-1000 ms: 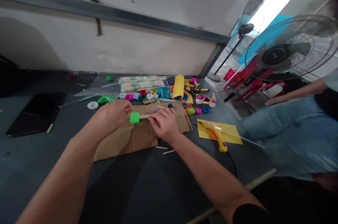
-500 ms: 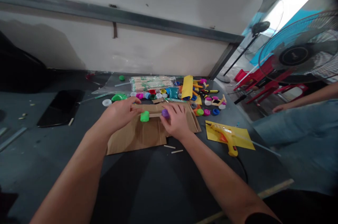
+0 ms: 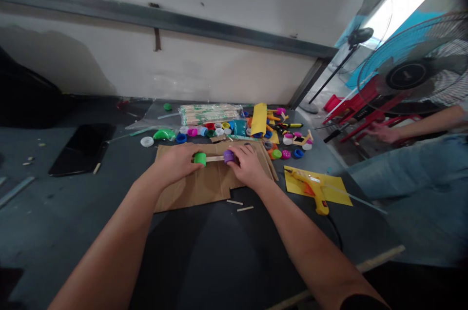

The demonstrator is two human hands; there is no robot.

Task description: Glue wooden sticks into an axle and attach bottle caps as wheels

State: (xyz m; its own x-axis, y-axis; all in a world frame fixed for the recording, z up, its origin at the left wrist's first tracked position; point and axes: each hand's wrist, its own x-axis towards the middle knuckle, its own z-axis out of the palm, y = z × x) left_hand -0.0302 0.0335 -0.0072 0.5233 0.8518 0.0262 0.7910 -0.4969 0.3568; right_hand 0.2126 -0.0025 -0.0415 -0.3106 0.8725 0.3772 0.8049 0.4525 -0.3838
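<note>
Over a piece of brown cardboard [image 3: 197, 188], a thin wooden stick [image 3: 215, 158] runs between a green bottle cap [image 3: 200, 159] and a purple bottle cap [image 3: 228, 156]. My left hand [image 3: 179, 161] is closed on the green cap, thumb at its lower side and fingers above. From the right, my right hand [image 3: 248, 166] pinches the purple cap between thumb and fingers. How the stick joins the caps cannot be made out.
A yellow glue gun [image 3: 314, 190] lies on yellow paper at the right. Behind the cardboard are several coloured caps [image 3: 218, 128] and bagged wooden sticks [image 3: 208, 114]. A black phone [image 3: 84, 149] lies left. Beyond the table's right edge are a person [image 3: 413, 164] and a fan [image 3: 409, 76].
My left hand has come down and closed round the green cap, uncovering a blue cap behind it. My right hand stays at the purple cap. The other person's hand has lifted.
</note>
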